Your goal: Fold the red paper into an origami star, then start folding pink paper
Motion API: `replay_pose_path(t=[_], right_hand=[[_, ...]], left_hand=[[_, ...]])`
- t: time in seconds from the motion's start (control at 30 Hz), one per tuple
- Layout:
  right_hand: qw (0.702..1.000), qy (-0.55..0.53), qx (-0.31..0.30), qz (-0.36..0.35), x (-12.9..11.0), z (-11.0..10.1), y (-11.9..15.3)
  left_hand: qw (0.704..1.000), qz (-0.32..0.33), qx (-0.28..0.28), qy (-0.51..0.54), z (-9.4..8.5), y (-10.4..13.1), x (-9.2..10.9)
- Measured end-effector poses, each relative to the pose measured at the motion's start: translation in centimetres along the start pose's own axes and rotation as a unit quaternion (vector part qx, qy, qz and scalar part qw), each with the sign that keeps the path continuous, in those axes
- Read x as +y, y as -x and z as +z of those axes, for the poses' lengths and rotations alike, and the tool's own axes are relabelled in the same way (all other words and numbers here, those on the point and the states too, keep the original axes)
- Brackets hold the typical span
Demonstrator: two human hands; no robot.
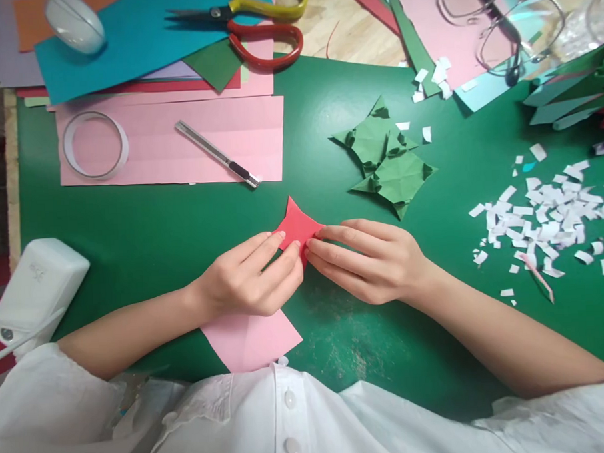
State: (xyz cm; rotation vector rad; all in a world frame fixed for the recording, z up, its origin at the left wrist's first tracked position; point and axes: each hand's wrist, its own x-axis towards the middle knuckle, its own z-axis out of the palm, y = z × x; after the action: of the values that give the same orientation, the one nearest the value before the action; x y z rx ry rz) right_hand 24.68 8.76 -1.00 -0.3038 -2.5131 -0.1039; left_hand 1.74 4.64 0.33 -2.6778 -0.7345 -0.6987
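Observation:
A folded red paper piece (298, 221) with pointed corners is held between both hands over the green table. My left hand (254, 272) pinches its left and lower side with the fingertips. On the right, my right hand (368, 260) grips the right corner between thumb and fingers. The lower part of the red paper is partly hidden by fingers. Beneath my left hand lies a pink paper sheet (254, 341). Two green folded paper shapes (400, 175) with pointed, curled corners rest just beyond my right hand, one overlapping the other.
Beyond my left hand, a utility knife (217, 153) and a tape roll (123, 151) lie on a pink strip (154, 167). Scissors (267, 44) and a white mouse (75, 24) sit on stacked paper. White paper scraps (546, 216), glasses (498, 27) and a white power adapter (42, 288) flank the sides.

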Motion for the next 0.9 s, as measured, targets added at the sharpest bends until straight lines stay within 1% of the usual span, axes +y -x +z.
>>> replay_pose_path(t=[0.1,0.23,0.3,0.47,0.53,0.6,0.67,0.73,0.9], right_hand=[[0.999,-0.023,-0.001,0.043,-0.2,0.3,-0.2],[0.997,-0.048,-0.015,0.065,-0.2,0.4,0.1],[0.997,-0.052,-0.010,0.057,-0.1,0.4,0.2],[0.999,-0.035,0.001,0.004,-0.1,0.1,-0.2],[0.999,-0.032,-0.008,-0.005,-0.3,0.0,-0.3],[0.999,-0.032,-0.026,0.000,-0.6,0.0,-0.3],[0.998,-0.039,-0.038,0.020,-0.8,0.1,-0.1],[0.997,-0.047,-0.037,0.049,-1.1,0.2,0.0],[0.985,-0.085,-0.067,0.132,-1.4,0.5,0.2]], left_hand=[[0.999,-0.033,-0.002,0.025,0.0,-0.2,-0.1],[0.999,-0.023,0.009,0.021,0.3,0.2,-0.3],[1.000,-0.017,0.016,0.020,0.4,0.2,-0.5],[0.999,-0.006,0.018,0.027,0.3,0.1,-0.5],[0.999,-0.012,0.021,0.027,0.3,0.0,-0.5],[0.999,-0.026,0.020,0.025,0.3,-0.1,-0.3],[0.998,-0.042,0.009,0.037,0.4,-0.1,-0.2],[0.996,-0.065,-0.008,0.067,0.5,-0.1,0.0],[0.977,-0.139,-0.056,0.151,0.7,0.0,0.0]])
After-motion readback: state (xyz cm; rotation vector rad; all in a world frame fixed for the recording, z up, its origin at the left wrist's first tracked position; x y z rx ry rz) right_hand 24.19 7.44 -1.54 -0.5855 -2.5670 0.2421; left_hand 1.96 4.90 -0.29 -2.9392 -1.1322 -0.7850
